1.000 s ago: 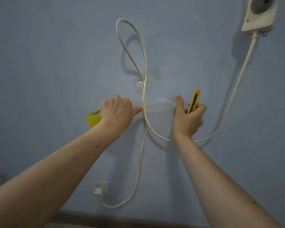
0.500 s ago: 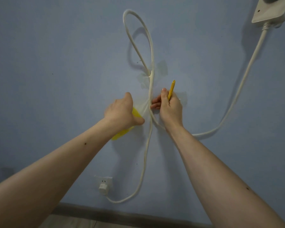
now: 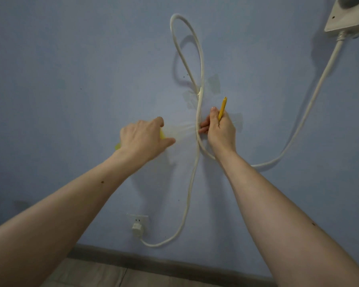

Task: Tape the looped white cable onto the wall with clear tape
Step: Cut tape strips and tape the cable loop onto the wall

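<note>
The white cable [image 3: 201,59] forms a tall loop on the blue wall [image 3: 71,69] and crosses itself near the middle, where an earlier clear tape piece [image 3: 212,84] pins it. A fresh strip of clear tape [image 3: 182,129] stretches across the cable below that crossing. My left hand [image 3: 144,138] grips the yellow tape roll [image 3: 118,146], mostly hidden behind the hand. My right hand [image 3: 219,129] holds a yellow utility knife [image 3: 222,108] upright while its fingertips press the strip against the cable.
A white power strip [image 3: 346,15] hangs at the top right, with the cable running down from it. A wall socket [image 3: 138,221] with a white plug sits low on the wall. A dark baseboard [image 3: 174,266] and wooden floor lie below.
My left hand has pulled the roll leftward, drawing out more tape. My right hand moved from the strip's right end to the cable and now presses there, knife turned upright.
</note>
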